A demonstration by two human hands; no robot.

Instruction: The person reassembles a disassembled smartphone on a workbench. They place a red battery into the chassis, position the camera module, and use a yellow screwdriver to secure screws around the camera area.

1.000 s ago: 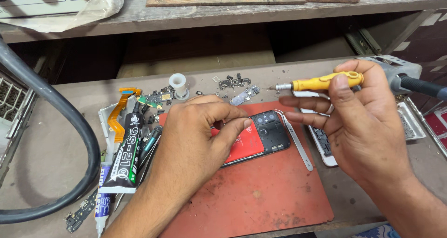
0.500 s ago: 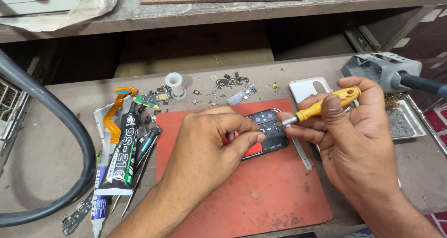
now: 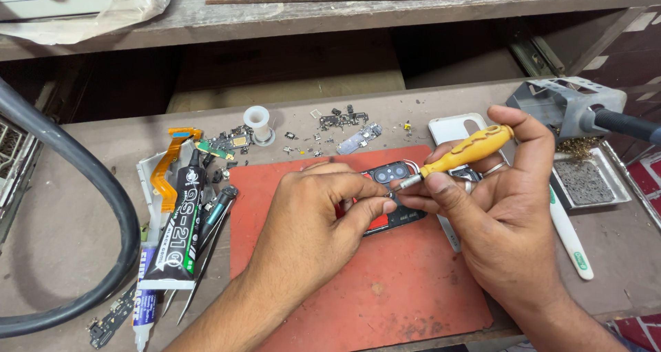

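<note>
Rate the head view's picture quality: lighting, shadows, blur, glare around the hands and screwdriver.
Head view: even, soft light, no harsh glare; left hand and right hand are sharp, as is the yellow screwdriver; faint shadows fall under the hands on the red mat; the shelf recess behind is dark; the black hose bows toward the left edge.

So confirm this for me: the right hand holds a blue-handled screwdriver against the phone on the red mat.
Wrong in one respect: the head view shows the screwdriver in the right hand has a yellow handle, not blue. Its tip does meet the phone on the red mat.
</note>
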